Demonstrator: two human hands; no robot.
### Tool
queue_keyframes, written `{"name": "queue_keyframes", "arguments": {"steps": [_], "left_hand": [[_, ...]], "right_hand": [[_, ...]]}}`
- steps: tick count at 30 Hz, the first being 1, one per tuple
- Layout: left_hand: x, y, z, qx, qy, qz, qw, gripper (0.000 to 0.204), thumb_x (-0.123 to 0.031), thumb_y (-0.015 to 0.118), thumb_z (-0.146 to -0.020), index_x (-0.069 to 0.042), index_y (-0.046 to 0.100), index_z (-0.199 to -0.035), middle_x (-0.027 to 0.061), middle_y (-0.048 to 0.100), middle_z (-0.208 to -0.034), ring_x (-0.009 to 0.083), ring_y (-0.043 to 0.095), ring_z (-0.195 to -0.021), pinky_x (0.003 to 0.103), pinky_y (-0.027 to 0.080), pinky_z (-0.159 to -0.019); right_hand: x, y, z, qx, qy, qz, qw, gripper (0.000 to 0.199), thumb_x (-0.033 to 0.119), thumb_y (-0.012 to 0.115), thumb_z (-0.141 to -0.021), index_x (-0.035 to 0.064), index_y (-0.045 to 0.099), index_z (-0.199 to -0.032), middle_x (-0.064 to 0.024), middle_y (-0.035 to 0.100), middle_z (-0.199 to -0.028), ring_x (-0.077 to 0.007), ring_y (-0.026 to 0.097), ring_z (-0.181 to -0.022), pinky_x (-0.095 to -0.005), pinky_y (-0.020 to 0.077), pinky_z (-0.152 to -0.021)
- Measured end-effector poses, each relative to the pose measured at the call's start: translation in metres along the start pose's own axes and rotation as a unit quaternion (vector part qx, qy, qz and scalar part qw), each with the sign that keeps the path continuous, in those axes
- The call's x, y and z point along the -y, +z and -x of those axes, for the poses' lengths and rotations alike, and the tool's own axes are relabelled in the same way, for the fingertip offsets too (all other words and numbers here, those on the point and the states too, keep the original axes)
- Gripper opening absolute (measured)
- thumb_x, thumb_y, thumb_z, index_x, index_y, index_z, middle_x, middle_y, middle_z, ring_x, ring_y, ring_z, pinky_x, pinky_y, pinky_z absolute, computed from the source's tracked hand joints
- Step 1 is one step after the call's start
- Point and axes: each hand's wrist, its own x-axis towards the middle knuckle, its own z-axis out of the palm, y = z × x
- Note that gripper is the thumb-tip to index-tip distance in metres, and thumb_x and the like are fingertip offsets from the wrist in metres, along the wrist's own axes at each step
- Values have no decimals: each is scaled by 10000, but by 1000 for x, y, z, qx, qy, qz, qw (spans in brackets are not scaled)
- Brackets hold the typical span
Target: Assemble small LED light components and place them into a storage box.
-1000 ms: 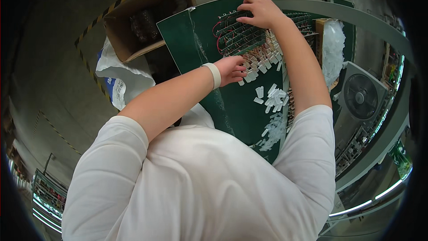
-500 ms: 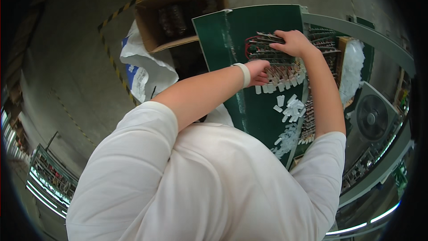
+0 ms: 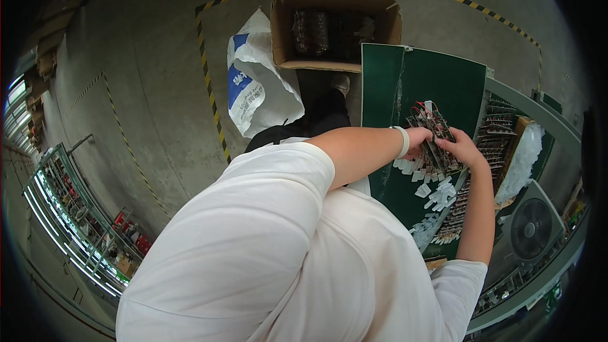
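A bunch of thin circuit boards [image 3: 432,120] with red wires stands tilted over the green table [image 3: 381,88]. Against its left side my left hand [image 3: 417,142], with a pale band at the wrist, is closed with fingers on the boards. My right hand [image 3: 464,149] grips the same bunch from the right, thumb toward the left hand. White tabs [image 3: 408,166] stick out below the boards, near the left hand. Just nearer to me lie loose white plastic pieces [image 3: 442,195] and a heap of clear pieces [image 3: 423,231]. The fingertips are partly hidden among the boards.
Beyond the table stands an open cardboard box [image 3: 278,35] with wrapped contents. A white and blue sack [image 3: 259,92] lies left of it. Rows of boards [image 3: 496,128], a bag of clear plastic [image 3: 524,158] and a fan [image 3: 531,228] line the right side.
My view has shifted, so the table sits lower and further right. Both hands have come together on the boards, which are now gathered and raised into a tilted bunch.
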Motion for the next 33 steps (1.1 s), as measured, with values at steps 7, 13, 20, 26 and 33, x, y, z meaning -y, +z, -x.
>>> {"name": "queue_keyframes", "arguments": {"steps": [7, 13, 20, 26, 33], "left_hand": [[23, 6, 0, 30, 64, 131, 989, 378, -198, 566, -725, -85, 616, -1082, 141, 636, -1220, 286, 561, -1237, 482, 182, -1180], [36, 4, 20, 78, 34, 133, 987, 293, -85, 515, -648, -100, 591, -931, 75, 617, -1022, 266, 577, -1208, 451, 175, -1186], [43, -14, 6, 69, 50, 38, 996, 171, -81, 529, -664, -143, 580, -815, 10, 442, -703, 172, 459, -755, 528, 299, -1103], [33, 0, 38, 59, 48, 33, 997, 315, -109, 564, -730, -123, 611, -1041, 50, 586, -1094, 217, 564, -1167, 563, 250, -1152], [28, 35, 44, 59, 101, 144, 983, 336, -139, 574, -749, -147, 598, -1084, 41, 576, -1000, 190, 563, -948, 378, 401, -896]], "right_hand": [[55, 65, 50, -174, 52, 227, 957, 567, 294, 811, -777, 145, 649, -1300, -179, 747, -934, -363, 721, -875, -453, 557, -803], [42, 96, 62, -239, 75, 254, 934, 718, 273, 827, -738, 182, 591, -1410, -172, 698, -1139, -347, 674, -1069, -428, 546, -889], [40, 131, 61, -318, 36, 199, 926, 771, 370, 768, -793, 150, 486, -1476, -174, 752, -1052, -391, 724, -959, -455, 569, -835], [25, 137, 64, -329, 23, 85, 940, 698, 265, 776, -797, 130, 540, -1440, -162, 756, -1057, -322, 746, -956, -398, 569, -843], [2, 82, 56, -207, -65, -40, 975, 688, 161, 803, -777, 47, 567, -1413, -67, 727, -1117, -131, 663, -1000, -302, 519, -912]]}}
